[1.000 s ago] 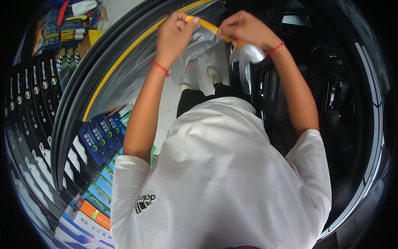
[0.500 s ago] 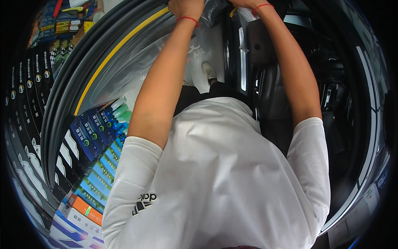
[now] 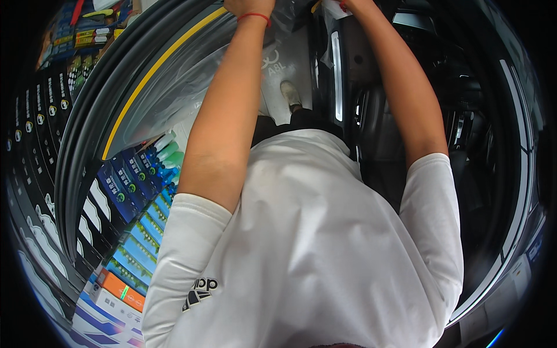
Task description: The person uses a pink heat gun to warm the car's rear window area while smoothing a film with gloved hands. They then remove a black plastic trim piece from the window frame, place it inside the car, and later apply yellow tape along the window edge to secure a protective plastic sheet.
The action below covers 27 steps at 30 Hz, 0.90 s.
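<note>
My left hand (image 3: 249, 6) is at the top edge of the view, beside the upper end of a yellow strip (image 3: 152, 75). This strip borders a clear plastic sheet (image 3: 191, 87) along the inside of a dark, curved car door frame (image 3: 68, 168). The left hand looks closed on the sheet's edge, though its fingertips are cut off. Only the wrist side of my right hand (image 3: 354, 4) shows, by the car body; its fingers lie out of view. Next to it is a crumpled whitish piece (image 3: 335, 10), with more clear plastic hanging below.
A dark car seat (image 3: 380, 124) and cabin are on my right, behind a bright door-opening trim (image 3: 336, 75). Black boxes (image 3: 43, 122), blue boxes (image 3: 136, 249) and an orange box (image 3: 120, 289) stand on my left. My shoe (image 3: 290, 95) rests on the pale floor between door and car.
My left hand has moved slightly left and farther toward the top edge. The right hand has risen mostly out of view. The clear plastic between my arms has shifted.
</note>
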### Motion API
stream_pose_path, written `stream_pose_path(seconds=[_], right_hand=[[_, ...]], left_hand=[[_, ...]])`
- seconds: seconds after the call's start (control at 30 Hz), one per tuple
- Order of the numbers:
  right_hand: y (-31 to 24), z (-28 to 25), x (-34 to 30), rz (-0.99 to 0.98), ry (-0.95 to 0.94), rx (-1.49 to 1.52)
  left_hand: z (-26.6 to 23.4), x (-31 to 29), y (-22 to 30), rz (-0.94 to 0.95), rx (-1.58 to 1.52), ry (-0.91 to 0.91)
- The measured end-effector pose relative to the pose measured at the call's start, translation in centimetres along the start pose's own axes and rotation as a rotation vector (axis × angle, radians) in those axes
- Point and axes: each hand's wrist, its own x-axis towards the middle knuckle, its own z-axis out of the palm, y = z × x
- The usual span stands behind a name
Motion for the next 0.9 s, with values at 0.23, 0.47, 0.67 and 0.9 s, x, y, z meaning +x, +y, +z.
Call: stream_pose_path(seconds=[0.23, 0.47, 0.67, 0.9], right_hand=[[-0.6, -0.3, -0.1, 0.047, -0.054, 0.015], [-1.2, -0.4, 0.2, 0.032, -0.092, 0.015], [-0.9, -1.1, 0.6, 0.042, -0.115, -0.035], [-1.4, -0.8, 0.5, -0.043, -0.037, -0.09]], left_hand=[[0.1, 1.0, -0.7, 0.026, 0.162, -0.192], [-0.9, 0.5, -1.4, 0.152, 0.134, -0.068], [-4.1, -3.3, -2.4, 0.745, -0.129, 0.014], [-4.6, -3.5, -2.6, 0.846, 0.026, -0.106]])
